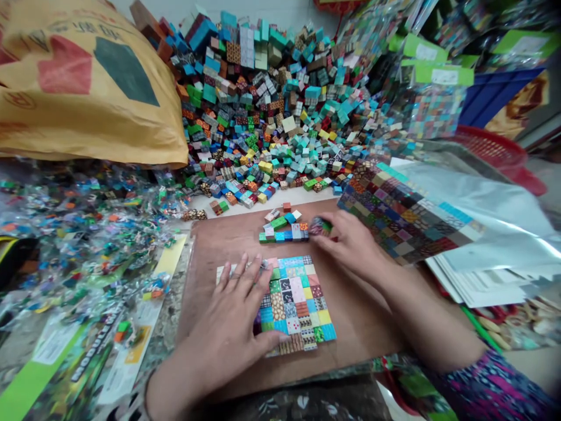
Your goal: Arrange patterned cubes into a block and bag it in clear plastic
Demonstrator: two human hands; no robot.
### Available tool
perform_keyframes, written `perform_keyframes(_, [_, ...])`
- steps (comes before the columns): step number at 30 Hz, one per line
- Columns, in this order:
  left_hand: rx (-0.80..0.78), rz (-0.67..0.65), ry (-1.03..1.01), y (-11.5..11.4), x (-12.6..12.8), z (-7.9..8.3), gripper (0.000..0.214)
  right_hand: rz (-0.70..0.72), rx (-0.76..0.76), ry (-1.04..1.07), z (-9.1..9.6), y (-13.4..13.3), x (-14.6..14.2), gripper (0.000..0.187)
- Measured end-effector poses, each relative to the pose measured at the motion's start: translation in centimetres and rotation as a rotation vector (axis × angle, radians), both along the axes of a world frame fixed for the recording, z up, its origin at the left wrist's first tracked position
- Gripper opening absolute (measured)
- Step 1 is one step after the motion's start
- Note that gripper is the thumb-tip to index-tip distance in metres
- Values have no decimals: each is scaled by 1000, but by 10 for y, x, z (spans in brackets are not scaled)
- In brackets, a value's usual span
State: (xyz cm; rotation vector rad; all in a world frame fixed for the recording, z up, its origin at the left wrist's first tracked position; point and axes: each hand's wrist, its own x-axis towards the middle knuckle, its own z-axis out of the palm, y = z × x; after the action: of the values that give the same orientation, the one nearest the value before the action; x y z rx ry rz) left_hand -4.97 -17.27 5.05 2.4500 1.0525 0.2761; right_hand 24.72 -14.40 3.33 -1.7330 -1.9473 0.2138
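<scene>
head view: the left hand [236, 318] lies flat and open, pressing on the cube grid [300, 304] on the brown board [355, 321]. the right hand [353, 242] pinches a small cube [321, 226] beside the short row [284, 232]. best to pin the grid square and seat cubes flush against their neighbours.

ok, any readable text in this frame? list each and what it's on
"MODUL...": bag card, bottom left; the rest is blurred.
Yellow sack: red print along the top, too blurred to read.
Green cards, top right: white labels, too blurred to read.
Block in right hand and grid under left hand: patterns only, no words.
</scene>
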Motion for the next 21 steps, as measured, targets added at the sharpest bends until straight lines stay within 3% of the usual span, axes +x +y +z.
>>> perform_keyframes(3, [14,3,22,-1,10,-6,103,302,-143,51,17,-5,-23,41])
perform_keyframes(7, [23,-2,58,-3,12,-14,101,486,-298,60,24,-1,-39,39])
perform_keyframes(13, [-8,-17,91,-4,12,-13,92,580,-278,125,18,1,-40,37])
perform_keyframes(21, [-15,-41,138,-3,15,-7,90,539,-222,166,22,-7,-29,34])
